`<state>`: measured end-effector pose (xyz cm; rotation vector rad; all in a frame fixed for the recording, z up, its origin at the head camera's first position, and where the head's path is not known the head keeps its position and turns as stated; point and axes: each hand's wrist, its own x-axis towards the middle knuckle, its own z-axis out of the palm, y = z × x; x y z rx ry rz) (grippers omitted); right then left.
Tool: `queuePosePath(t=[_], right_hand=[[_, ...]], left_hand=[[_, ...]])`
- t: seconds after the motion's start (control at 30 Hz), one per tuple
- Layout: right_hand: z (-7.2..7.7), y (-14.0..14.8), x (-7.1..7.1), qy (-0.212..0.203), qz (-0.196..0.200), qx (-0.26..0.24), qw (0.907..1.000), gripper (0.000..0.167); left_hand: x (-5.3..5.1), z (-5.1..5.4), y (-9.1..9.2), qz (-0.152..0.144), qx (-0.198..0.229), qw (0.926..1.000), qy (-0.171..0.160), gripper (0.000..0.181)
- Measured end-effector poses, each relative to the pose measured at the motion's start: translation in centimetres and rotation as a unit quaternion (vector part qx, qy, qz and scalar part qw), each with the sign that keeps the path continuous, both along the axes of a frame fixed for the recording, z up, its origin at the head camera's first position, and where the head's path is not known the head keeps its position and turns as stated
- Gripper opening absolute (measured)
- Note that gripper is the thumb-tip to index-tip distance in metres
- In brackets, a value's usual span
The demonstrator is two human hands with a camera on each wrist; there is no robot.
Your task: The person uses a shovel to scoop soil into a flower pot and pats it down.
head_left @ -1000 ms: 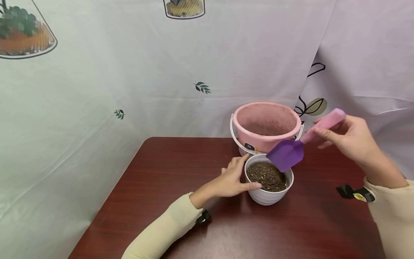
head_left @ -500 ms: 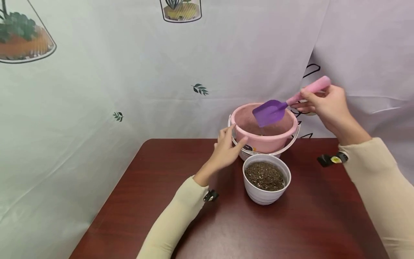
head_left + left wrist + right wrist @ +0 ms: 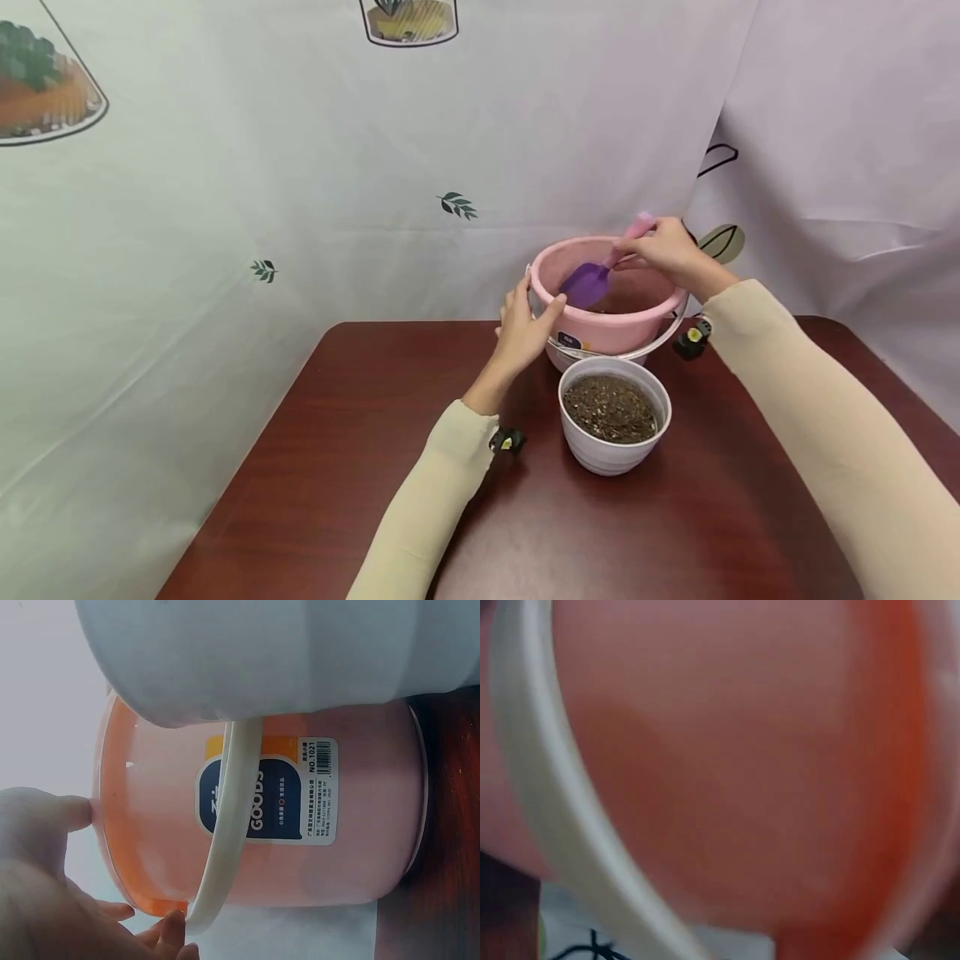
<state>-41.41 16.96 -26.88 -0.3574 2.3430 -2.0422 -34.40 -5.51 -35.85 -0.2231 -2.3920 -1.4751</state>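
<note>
My right hand (image 3: 663, 248) pinches the pink handle of a hand trowel (image 3: 587, 285), its purple blade tilted down inside the pink bucket (image 3: 611, 333). How deep the blade sits is hidden by the bucket's front rim. My left hand (image 3: 522, 329) rests against the left side of the bucket's rim, thumb at the front and fingers spread along the side. In the left wrist view, the left fingertips (image 3: 172, 928) touch near the end of the white bucket handle (image 3: 229, 817). A white pot (image 3: 611, 457) of dark soil (image 3: 611, 408) stands in front of the bucket.
Everything stands on a dark red-brown table (image 3: 390, 417). Behind it hangs a pale cloth (image 3: 337, 150) with printed leaves and terrariums. The bucket's handle hangs down over its front, close behind the pot.
My left hand has gone from the pot to the bucket's rim. The trowel, still in my right hand, has moved left and back from above the pot into the bucket.
</note>
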Motion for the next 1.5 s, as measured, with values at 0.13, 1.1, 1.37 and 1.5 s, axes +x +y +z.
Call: queuePosePath(t=[0.13,1.1,1.37,1.5], right_hand=[[-0.7,-0.7,-1.1,0.006,-0.025,0.079,0.9965,0.008],[-2.8,-1.3,-2.9,0.079,0.082,0.338,0.9342,0.022],[-2.9,-1.6,-2.8,0.039,0.139,0.272,0.9516,0.022],[-3.0,-1.3,-2.9,0.024,0.153,0.262,0.9526,0.024]], left_hand=[[-0.1,0.0,0.0,0.001,0.003,1.0,-0.002,0.08],[0.1,0.1,-0.3,-0.008,0.002,0.9997,-0.023,0.08],[0.0,0.1,-0.5,-0.01,-0.002,0.9997,-0.02,0.08],[0.0,0.0,-0.5,-0.014,-0.001,0.9998,-0.017,0.08]])
